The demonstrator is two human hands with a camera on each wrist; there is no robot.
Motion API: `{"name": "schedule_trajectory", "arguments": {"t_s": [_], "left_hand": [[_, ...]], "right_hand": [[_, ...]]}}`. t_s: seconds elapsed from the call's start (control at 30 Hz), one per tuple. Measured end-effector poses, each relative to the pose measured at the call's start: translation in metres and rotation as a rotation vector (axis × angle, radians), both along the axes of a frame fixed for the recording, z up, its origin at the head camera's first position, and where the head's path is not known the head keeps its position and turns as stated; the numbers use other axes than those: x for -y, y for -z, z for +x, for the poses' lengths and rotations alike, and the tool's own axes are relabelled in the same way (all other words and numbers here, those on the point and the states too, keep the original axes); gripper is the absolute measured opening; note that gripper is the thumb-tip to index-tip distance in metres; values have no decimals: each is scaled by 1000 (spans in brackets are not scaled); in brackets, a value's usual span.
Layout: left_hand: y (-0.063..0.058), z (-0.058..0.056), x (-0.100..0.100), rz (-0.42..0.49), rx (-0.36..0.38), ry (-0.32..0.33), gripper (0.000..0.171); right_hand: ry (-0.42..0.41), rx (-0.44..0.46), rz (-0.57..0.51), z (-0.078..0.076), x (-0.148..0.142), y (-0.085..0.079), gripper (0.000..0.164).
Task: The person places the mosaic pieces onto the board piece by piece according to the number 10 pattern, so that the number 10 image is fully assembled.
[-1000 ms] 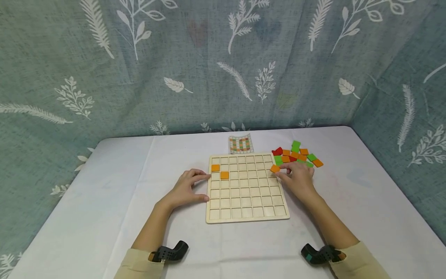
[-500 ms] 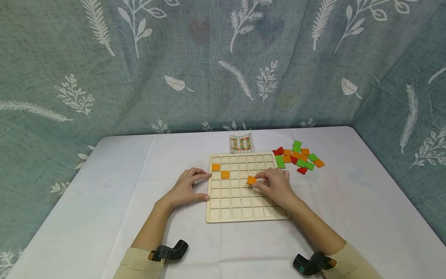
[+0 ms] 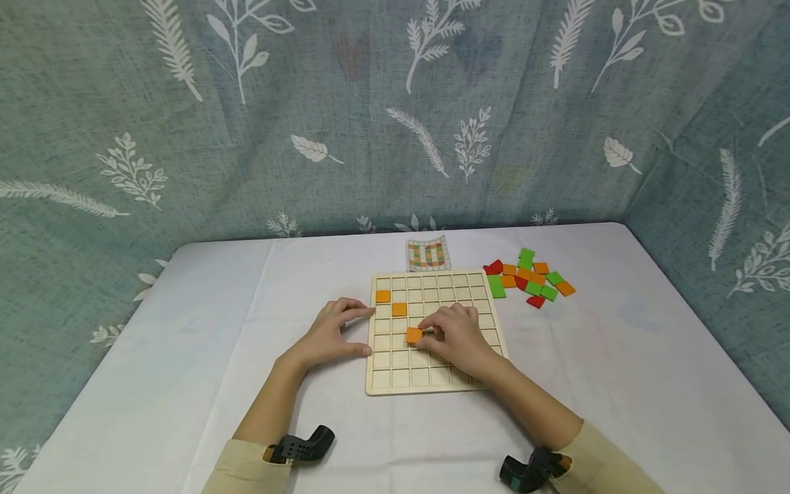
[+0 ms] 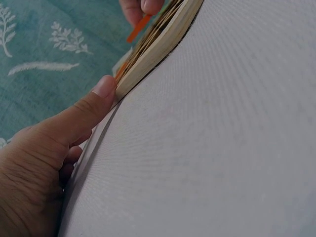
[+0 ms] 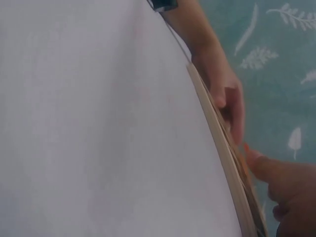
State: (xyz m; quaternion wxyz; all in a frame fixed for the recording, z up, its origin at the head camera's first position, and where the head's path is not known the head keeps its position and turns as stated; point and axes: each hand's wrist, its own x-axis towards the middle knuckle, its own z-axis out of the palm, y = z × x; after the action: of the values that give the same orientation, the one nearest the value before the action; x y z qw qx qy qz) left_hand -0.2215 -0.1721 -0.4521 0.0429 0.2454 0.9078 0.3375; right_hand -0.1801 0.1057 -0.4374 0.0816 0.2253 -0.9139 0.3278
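OK, had an orange tile (image 3: 414,335) pinched between thumb and fingers of the right hand (image 3: 458,334), over the left half of the wooden grid board (image 3: 401,378); couldn't tell if touching. Had the left hand (image 3: 326,334) at the board's left edge, thumb and fingers spread wide. Saw two seated tiles (image 3: 399,309) at upper left, loose coloured tiles (image 3: 533,289) by the far right corner, patterned card (image 3: 428,254) just behind.

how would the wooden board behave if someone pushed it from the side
The board seems stiff, its wooden edge visibly thick. Lying flat and broad on the table, it would probably slide rather than tip or roll.
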Motion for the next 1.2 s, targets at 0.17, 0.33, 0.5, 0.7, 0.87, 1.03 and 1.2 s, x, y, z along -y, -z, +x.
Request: {"name": "schedule_trajectory", "arguments": {"t_s": [0.17, 0.33, 0.5, 0.7, 0.87, 1.03, 1.2], "left_hand": [[-1, 0, 0, -7, 13, -6, 75], [-2, 0, -1, -18, 17, -3, 76], [-3, 0, -1, -21, 21, -7, 77], [-4, 1, -1, -24, 28, -16, 76], [-3, 2, -1, -19, 24, -12, 76], [-1, 1, -1, -23, 20, -12, 76], [0, 1, -1, -26, 14, -7, 77]], "right_hand": [[-30, -40, 28, -1, 9, 2, 27], [-39, -70, 45, -1, 14, 3, 26], [-41, -53, 59, -3, 18, 4, 26], [-31, -24, 68, -3, 21, 3, 25], [-19, -20, 64, -3, 19, 3, 27], [-15, -49, 49, -4, 15, 3, 29], [-13, -158, 43, -4, 8, 0, 27]]}}
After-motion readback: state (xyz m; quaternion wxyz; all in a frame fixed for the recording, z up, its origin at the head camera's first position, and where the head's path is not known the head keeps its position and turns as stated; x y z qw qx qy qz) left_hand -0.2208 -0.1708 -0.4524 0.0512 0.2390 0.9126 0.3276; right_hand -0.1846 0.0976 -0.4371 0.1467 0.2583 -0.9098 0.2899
